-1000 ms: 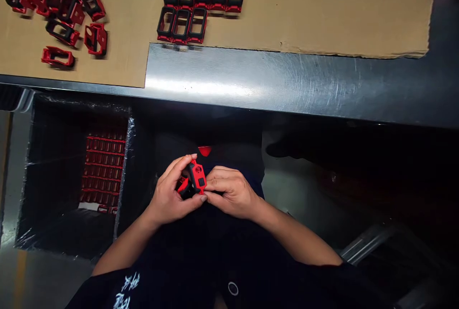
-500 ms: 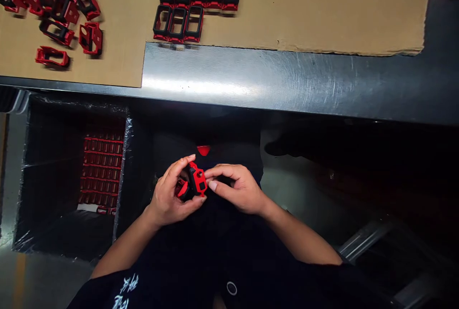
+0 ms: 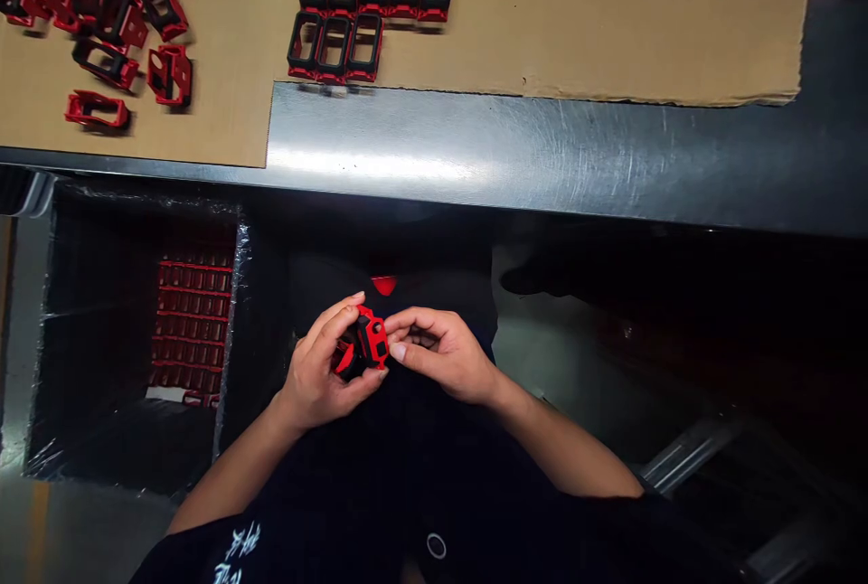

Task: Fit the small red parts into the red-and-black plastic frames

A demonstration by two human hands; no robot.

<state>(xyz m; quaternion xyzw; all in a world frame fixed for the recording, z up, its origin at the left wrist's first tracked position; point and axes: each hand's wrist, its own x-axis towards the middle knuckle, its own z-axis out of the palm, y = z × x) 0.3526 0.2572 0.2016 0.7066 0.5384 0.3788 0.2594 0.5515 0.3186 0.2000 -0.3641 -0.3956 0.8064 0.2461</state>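
My left hand (image 3: 318, 376) is closed round a red and black plastic camera-style frame (image 3: 372, 337), in front of my body. Its thumb grips the lower end and its fingers the upper end. Another red and black portion shows inside the palm; whether it belongs to the same frame I cannot tell. My right hand (image 3: 448, 353) meets the frame's right side with thumb and fingertips bent together. Anything small between those fingertips is hidden.
Loose red and black frames (image 3: 169, 75) lie on cardboard at the upper left. More frames stand in rows (image 3: 364, 46) on cardboard (image 3: 610, 32) over a metal bench (image 3: 434, 146). A plastic-lined black box (image 3: 231, 322) at left contains stacked frames. A small red piece (image 3: 384, 285) shows beyond my hands.
The held frame has tilted slightly, and its upper end has turned a little. My right fingertips have shifted slightly left along with it. Both hands otherwise keep their places.
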